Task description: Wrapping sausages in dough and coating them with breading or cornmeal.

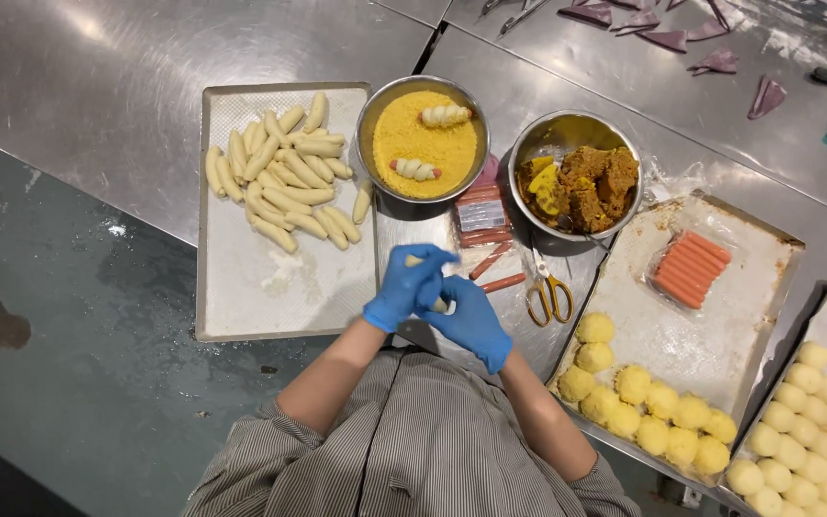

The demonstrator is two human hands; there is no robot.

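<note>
Pale dough piece (440, 304) sits pressed between my blue-gloved left hand (404, 287) and right hand (466, 321), both closed together around it above the steel table (98, 86). I judge the work partly done: many dough rolls (279, 182) fill the left tray (241, 287), two lie in the crumb bowl (420, 139), while loose sausages (495, 271) and yellow dough balls (643, 407) remain.

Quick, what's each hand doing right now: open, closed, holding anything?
Left hand: closed around a pale piece of dough, gloved in blue.
Right hand: closed against the same dough from the other side; its grip is partly hidden.
</note>
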